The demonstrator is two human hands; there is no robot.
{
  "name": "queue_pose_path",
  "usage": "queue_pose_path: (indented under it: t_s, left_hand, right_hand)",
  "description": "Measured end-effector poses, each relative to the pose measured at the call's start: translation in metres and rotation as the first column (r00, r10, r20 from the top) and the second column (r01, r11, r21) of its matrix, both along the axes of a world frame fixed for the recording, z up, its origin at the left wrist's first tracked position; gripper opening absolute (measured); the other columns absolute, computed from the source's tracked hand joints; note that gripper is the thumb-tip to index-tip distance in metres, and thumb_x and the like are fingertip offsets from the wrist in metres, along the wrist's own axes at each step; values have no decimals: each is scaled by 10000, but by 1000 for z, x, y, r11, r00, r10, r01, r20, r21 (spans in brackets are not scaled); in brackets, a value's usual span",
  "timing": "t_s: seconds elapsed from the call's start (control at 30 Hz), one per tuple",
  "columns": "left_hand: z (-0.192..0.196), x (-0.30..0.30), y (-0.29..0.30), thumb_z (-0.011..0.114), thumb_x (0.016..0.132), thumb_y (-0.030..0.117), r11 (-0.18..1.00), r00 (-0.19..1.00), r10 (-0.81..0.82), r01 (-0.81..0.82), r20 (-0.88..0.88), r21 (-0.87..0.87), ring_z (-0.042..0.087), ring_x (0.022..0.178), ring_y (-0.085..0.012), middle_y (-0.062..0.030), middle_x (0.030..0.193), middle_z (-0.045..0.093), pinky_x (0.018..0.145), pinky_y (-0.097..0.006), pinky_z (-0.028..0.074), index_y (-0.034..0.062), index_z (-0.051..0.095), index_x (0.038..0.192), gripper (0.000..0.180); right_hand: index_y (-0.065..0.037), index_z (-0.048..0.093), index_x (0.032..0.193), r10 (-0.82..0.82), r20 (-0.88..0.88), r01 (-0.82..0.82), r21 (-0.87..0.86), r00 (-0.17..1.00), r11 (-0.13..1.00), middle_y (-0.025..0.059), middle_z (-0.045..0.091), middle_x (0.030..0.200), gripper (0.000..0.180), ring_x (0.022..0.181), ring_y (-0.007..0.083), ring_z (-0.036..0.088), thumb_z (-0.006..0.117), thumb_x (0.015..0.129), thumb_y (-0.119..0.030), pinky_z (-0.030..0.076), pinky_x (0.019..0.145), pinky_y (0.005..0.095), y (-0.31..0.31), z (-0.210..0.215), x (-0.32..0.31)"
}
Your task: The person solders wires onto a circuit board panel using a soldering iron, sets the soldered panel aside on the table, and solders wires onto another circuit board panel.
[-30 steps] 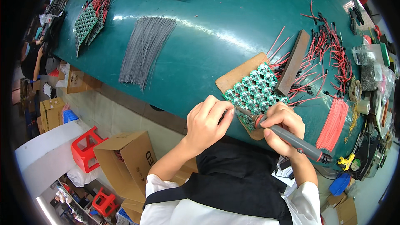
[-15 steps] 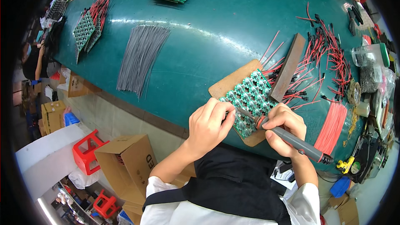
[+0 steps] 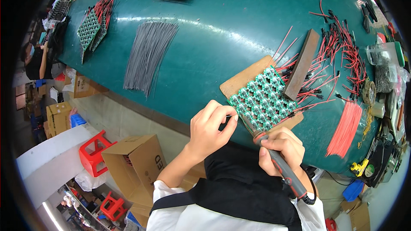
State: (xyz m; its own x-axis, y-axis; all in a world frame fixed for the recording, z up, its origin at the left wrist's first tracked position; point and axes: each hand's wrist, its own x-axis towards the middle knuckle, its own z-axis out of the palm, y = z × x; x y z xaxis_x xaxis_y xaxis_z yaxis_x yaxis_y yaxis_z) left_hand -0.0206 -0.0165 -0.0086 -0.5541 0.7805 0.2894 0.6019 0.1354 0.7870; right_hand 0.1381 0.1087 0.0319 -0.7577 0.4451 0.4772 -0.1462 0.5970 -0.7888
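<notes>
Two hands show in my head view: the right hand [image 3: 284,149] wraps a grey soldering iron [image 3: 281,165], its tip by the left edge of the green circuit-board panel [image 3: 262,98], near right on a tan board [image 3: 239,77]. I see the left hand [image 3: 211,124] pinching a thin dark strand [image 3: 228,116].

There are two hands: one left hand [image 3: 210,126] and one right hand [image 3: 284,147]. There is one gray tool [image 3: 282,167], one brown board [image 3: 240,80], one brown bar [image 3: 302,64] and one green sheet with little parts [image 3: 262,98]. The one green surface [image 3: 197,72] has one bunch of gray wires [image 3: 150,55] at left and one neat bunch of red wires [image 3: 343,128] at right. The loose red wires [image 3: 354,64] are too many to count. At least two wired green sheets [image 3: 88,28] lie far left. Two red stools [image 3: 87,162] stand near left.
</notes>
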Motion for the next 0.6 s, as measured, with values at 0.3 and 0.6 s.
queue_pose_path:
  t_s: [0.3, 0.6]
  left_hand:
    - [13, 2, 1, 720, 792, -26, 984, 970, 121, -145, 212, 101, 478, 645, -90, -35, 787, 573, 513, -249, 396, 32, 654, 927, 161]
    - [2, 2, 37, 739, 750, -26, 996, 989, -2, 16, -145, 90, 587, 662, -169, -49, 796, 596, 561, -291, 474, 44, 660, 856, 150]
  right_hand:
    - [-6, 640, 874, -9, -55, -3, -207, 998, 978, 76, 572, 710, 109, 633, 181, 554, 689, 781, -34, 449, 571, 298, 29, 10, 9]
    - [0, 664, 882, 126, 99, -88, -321, 987, 943, 89, 596, 781, 151, 678, 170, 552, 694, 736, -19, 428, 612, 285, 75, 6, 13]
